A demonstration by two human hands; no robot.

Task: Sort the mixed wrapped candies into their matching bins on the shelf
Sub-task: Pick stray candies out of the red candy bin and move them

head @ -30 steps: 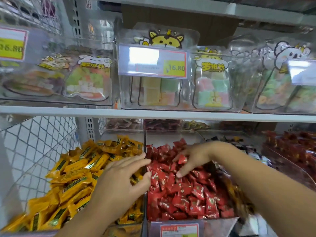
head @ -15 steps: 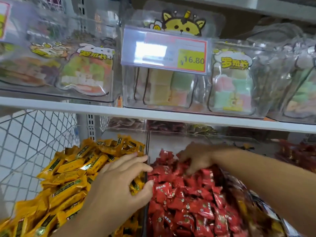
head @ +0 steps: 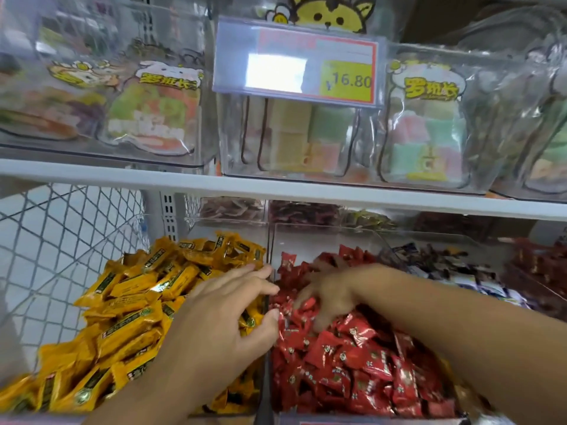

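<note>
By the divider (head: 268, 246), left fingers (head: 242, 277) were spread on yellow candies (head: 132, 302); right fingers (head: 320, 314), grip unclear, were dug into reds (head: 352, 363), likely for strays.

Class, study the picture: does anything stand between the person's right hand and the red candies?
Nothing visible does. The right hand lies directly on the red candies, touching the pile. The clear divider stands only between them and the yellow candies in the next bin.

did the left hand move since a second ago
No. The left hand still rests on the yellow candies, thumb at the divider as before.
</note>
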